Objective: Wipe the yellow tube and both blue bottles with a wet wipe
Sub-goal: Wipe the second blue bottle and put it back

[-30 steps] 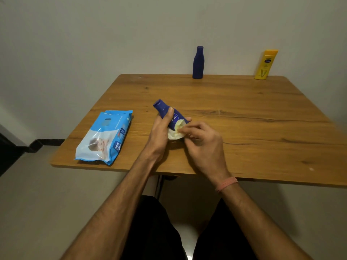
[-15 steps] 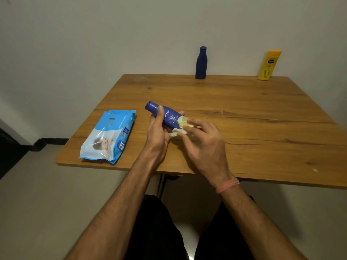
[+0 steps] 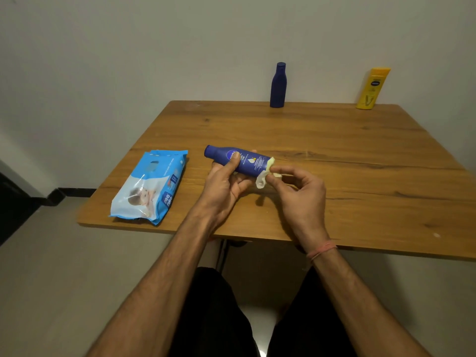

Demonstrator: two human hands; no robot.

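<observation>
My left hand [image 3: 226, 185] grips a blue bottle [image 3: 242, 161] that lies nearly level above the table, cap pointing left, label facing up. My right hand [image 3: 296, 191] pinches a crumpled white wet wipe [image 3: 265, 173] against the bottle's base end. A second blue bottle [image 3: 278, 85] stands upright at the far edge of the table. Against the wall at the far right leans the yellow tube [image 3: 373, 88], cap down.
A light blue pack of wet wipes [image 3: 150, 185] lies on the wooden table [image 3: 347, 155] to the left of my hands, near the front edge. A wall runs directly behind the table. My legs are under the front edge.
The bottle has tipped from steeply slanted to nearly level, showing more of its length. My right hand with the wipe has slid from the bottle's middle to its base end.
</observation>
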